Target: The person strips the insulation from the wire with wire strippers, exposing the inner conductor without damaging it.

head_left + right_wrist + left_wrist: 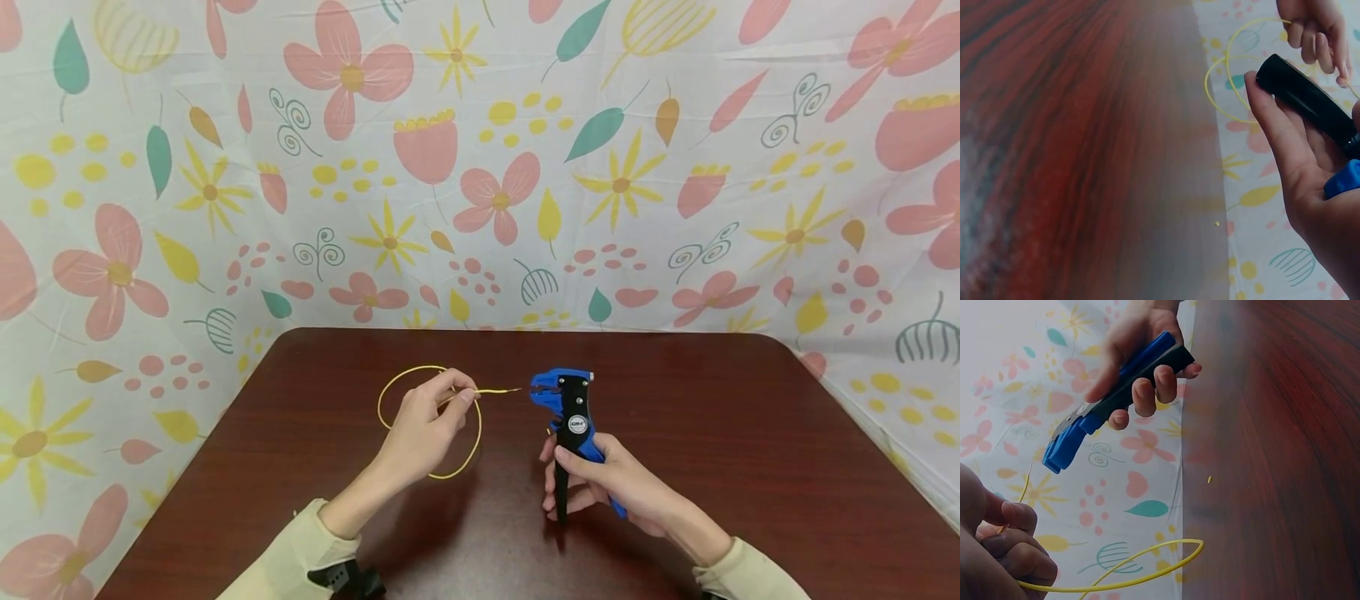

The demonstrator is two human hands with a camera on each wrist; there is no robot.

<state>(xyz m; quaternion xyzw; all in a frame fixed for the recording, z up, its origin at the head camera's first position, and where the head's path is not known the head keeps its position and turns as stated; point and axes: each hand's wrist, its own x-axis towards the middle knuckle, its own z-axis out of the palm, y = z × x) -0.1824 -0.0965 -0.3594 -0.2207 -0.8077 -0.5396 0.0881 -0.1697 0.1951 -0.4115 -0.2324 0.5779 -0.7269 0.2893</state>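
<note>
A yellow wire (491, 391) is pinched between the thumb and fingers of my left hand (423, 421). Its short free end points right, with a thin bare tip, and the rest curves in a loop around the hand. My right hand (626, 483) grips blue and black wire strippers (576, 404) by the handles. Their blue head faces left, a small gap from the wire's tip. In the left wrist view, the blue head (1066, 445) of the strippers is beside the bare wire end (1027, 481), apart from it. The right wrist view shows the black handle (1307, 97) across the fingers.
Both hands are above a dark reddish-brown wooden table (315, 383). A tiny yellow scrap (1210, 479), like a piece of insulation, lies on it near its edge in the left wrist view. A flower-patterned cloth (465, 275) hangs behind and along the sides.
</note>
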